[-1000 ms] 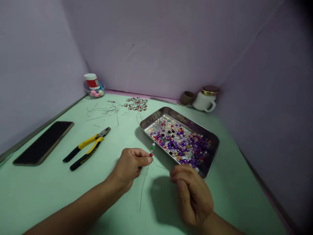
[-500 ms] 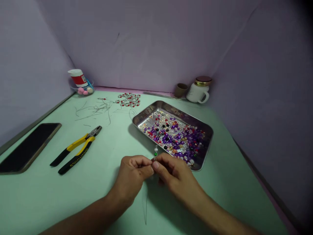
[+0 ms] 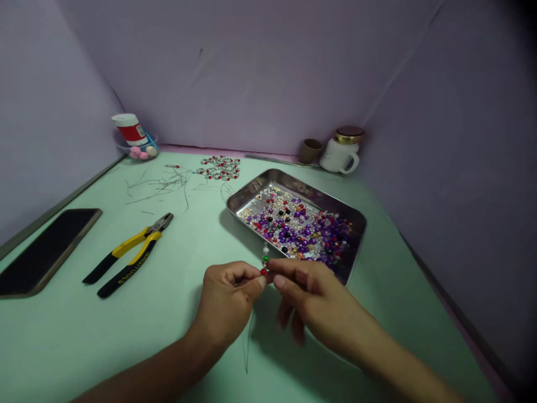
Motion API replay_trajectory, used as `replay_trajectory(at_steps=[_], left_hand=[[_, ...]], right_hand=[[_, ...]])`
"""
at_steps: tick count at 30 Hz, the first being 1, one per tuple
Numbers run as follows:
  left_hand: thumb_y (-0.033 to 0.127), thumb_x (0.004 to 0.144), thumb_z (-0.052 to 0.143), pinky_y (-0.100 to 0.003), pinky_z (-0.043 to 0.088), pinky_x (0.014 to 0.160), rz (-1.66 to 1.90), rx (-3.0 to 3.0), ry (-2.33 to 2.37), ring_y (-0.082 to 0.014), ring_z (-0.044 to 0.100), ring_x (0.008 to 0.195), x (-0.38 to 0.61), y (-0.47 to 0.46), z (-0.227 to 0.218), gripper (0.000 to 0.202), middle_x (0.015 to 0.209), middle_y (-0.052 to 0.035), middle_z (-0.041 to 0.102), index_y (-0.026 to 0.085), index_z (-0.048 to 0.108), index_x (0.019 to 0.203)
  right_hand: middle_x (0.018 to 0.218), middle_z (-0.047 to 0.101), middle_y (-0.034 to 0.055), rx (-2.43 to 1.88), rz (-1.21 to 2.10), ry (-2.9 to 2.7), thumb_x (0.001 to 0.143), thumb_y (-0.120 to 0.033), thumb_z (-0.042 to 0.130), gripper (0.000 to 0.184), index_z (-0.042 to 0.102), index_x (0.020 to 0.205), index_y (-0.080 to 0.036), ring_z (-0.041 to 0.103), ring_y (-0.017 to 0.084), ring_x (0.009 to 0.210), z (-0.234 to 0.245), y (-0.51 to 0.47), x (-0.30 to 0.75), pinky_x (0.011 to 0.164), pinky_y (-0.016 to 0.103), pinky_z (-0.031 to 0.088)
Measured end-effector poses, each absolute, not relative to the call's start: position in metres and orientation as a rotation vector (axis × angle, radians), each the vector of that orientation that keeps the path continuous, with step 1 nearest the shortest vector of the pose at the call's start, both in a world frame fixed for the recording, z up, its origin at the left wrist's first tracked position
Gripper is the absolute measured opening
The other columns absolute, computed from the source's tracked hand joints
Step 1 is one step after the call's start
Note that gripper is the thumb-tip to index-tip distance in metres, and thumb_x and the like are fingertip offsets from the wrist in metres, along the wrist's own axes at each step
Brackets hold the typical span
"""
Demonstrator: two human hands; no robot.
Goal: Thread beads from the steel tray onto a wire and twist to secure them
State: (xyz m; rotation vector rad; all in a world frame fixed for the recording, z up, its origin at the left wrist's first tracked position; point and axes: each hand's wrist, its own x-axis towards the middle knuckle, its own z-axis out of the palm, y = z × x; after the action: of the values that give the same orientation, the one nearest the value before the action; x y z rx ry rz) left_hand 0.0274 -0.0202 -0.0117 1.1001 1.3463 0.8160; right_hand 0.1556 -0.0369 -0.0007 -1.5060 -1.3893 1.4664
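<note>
My left hand (image 3: 230, 299) is closed in a pinch on a thin wire threaded with beads, just at a red bead (image 3: 263, 272). Above it on the same strand sit a green bead (image 3: 265, 258) and a white bead (image 3: 265, 250), close to the tray's near rim. My right hand (image 3: 308, 291) is beside the strand, its index fingertip near the green and red beads. Its thumb is apart from the index finger, and the lower fingers hang loose and slightly blurred. A loop of wire (image 3: 246, 358) trails below my left hand.
A metal tray (image 3: 356, 215) of mixed beads stands behind my hands. Pliers (image 3: 138, 252) and a phone (image 3: 50, 249) lie left. Wire pieces (image 3: 168, 184) and a red-beaded chain (image 3: 220, 168) lie behind. A lidded mug (image 3: 339, 154), brown cup (image 3: 309, 151) and bowl (image 3: 121, 146) stand at the back.
My right hand's thumb and index finger have come apart from their pinch beside my left fingertips, and its lower fingers have spread. The red bead now shows above my left thumb.
</note>
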Motion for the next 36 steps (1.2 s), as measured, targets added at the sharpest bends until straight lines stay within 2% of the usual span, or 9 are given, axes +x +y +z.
replay_trajectory(at_steps=[3, 6, 8, 10, 19, 25, 30, 32, 36], left_hand=[[0.020, 0.059, 0.057, -0.021, 0.030, 0.044, 0.778, 1.084, 1.274, -0.0089, 0.039, 0.044, 0.027, -0.021, -0.016, 0.016, 0.041, 0.0018, 0.047, 0.015, 0.055, 0.044], [0.020, 0.059, 0.057, -0.019, 0.021, 0.038, 0.743, 1.069, 1.201, -0.0046, 0.027, 0.036, 0.024, -0.019, -0.020, 0.018, 0.037, 0.0065, 0.035, 0.016, 0.051, 0.042], [0.021, 0.059, 0.058, -0.020, 0.014, 0.035, 0.704, 1.061, 1.169, -0.0032, 0.020, 0.034, 0.021, -0.016, -0.022, 0.017, 0.036, 0.0083, 0.031, 0.016, 0.051, 0.045], [0.023, 0.060, 0.058, -0.020, 0.011, 0.034, 0.674, 1.047, 1.140, -0.0031, 0.019, 0.033, 0.020, -0.014, -0.023, 0.016, 0.036, 0.0085, 0.030, 0.016, 0.051, 0.046], [0.021, 0.058, 0.054, -0.020, 0.012, 0.032, 0.762, 1.002, 1.204, -0.0026, 0.020, 0.030, 0.024, -0.019, -0.026, 0.017, 0.033, 0.0087, 0.029, 0.017, 0.048, 0.043], [0.023, 0.058, 0.059, -0.019, 0.012, 0.032, 0.739, 0.879, 1.114, -0.0015, 0.021, 0.030, 0.021, -0.013, -0.025, 0.015, 0.036, 0.0085, 0.033, 0.015, 0.052, 0.048], [0.027, 0.054, 0.066, -0.018, 0.009, 0.031, 0.715, 0.737, 1.095, 0.0001, 0.019, 0.028, 0.019, -0.005, -0.021, 0.019, 0.035, 0.0095, 0.034, 0.013, 0.054, 0.053], [0.026, 0.053, 0.067, -0.017, 0.009, 0.030, 0.717, 0.714, 1.098, 0.0005, 0.019, 0.028, 0.019, -0.005, -0.021, 0.019, 0.036, 0.0099, 0.034, 0.012, 0.054, 0.053], [0.026, 0.054, 0.067, -0.016, 0.010, 0.030, 0.713, 0.720, 1.100, 0.0009, 0.019, 0.029, 0.018, -0.007, -0.023, 0.018, 0.037, 0.0102, 0.033, 0.011, 0.056, 0.055]], right_hand=[[0.045, 0.050, -0.0024, -1.495, 1.490, -1.421, 0.082, -0.024, 0.041, 0.026, 0.055, 0.063, -0.016, 0.050, 0.010, 0.040, -0.009, -0.032, 0.150, 0.038, 0.019, 0.036], [0.043, 0.039, -0.0048, -1.562, 1.269, -1.542, 0.081, -0.028, 0.044, 0.032, 0.044, 0.050, -0.018, 0.041, 0.008, 0.039, -0.018, -0.029, 0.148, 0.037, 0.019, 0.028], [0.043, 0.034, -0.0056, -1.571, 1.180, -1.553, 0.080, -0.029, 0.043, 0.032, 0.041, 0.050, -0.018, 0.036, 0.008, 0.039, -0.023, -0.029, 0.148, 0.037, 0.020, 0.024], [0.043, 0.034, -0.0054, -1.561, 1.127, -1.543, 0.081, -0.029, 0.042, 0.032, 0.040, 0.051, -0.018, 0.035, 0.008, 0.040, -0.026, -0.030, 0.147, 0.038, 0.021, 0.022], [0.046, 0.035, -0.0042, -1.526, 0.872, -1.604, 0.081, -0.027, 0.040, 0.034, 0.034, 0.049, -0.019, 0.033, 0.009, 0.045, -0.033, -0.033, 0.139, 0.043, 0.023, 0.023], [0.047, 0.041, -0.0027, -1.483, 1.086, -1.504, 0.083, -0.032, 0.041, 0.034, 0.044, 0.052, -0.017, 0.041, 0.010, 0.046, -0.034, -0.030, 0.143, 0.044, 0.023, 0.029], [0.058, 0.048, -0.0016, -1.218, 1.444, -1.239, 0.081, -0.034, 0.045, 0.024, 0.057, 0.074, -0.015, 0.047, 0.011, 0.051, -0.032, -0.028, 0.150, 0.049, 0.024, 0.042], [0.058, 0.049, -0.0022, -1.221, 1.466, -1.178, 0.077, -0.030, 0.049, 0.018, 0.058, 0.079, -0.015, 0.047, 0.010, 0.049, -0.031, -0.028, 0.150, 0.047, 0.023, 0.042], [0.053, 0.049, -0.0034, -1.348, 1.381, -1.164, 0.071, -0.028, 0.053, 0.014, 0.054, 0.071, -0.015, 0.049, 0.010, 0.046, -0.029, -0.029, 0.146, 0.044, 0.022, 0.038]])
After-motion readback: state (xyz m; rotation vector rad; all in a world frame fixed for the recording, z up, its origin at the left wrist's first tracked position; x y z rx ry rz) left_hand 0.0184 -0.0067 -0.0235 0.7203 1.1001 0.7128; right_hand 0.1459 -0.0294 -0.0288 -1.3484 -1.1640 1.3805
